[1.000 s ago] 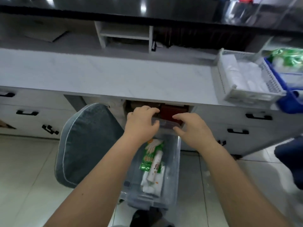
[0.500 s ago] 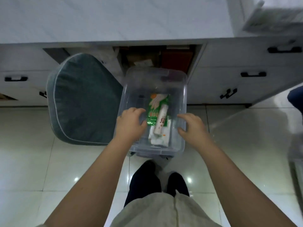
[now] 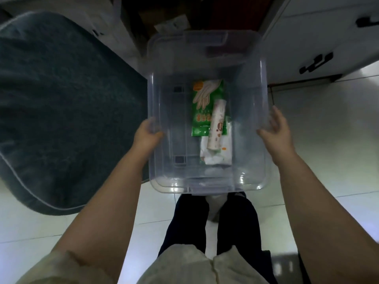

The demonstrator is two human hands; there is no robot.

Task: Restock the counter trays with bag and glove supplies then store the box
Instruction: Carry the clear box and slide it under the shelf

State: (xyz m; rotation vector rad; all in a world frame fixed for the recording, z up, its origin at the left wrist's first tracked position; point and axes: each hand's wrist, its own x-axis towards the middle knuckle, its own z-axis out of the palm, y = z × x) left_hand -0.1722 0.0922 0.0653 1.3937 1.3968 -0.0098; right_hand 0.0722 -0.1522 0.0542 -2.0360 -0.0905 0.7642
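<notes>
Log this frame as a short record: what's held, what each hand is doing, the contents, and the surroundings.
held item: clear box, no lid on it
left hand: grips the left rim
right hand: flat against the right wall, fingers straight
contents: green glove packet, white packet, bag roll lying over both
left of box: teal cushion
ahead: open cabinet bay

1 box (image 3: 164, 89), 1 roll (image 3: 217, 124), 2 packs (image 3: 203, 103) (image 3: 223, 152).
</notes>
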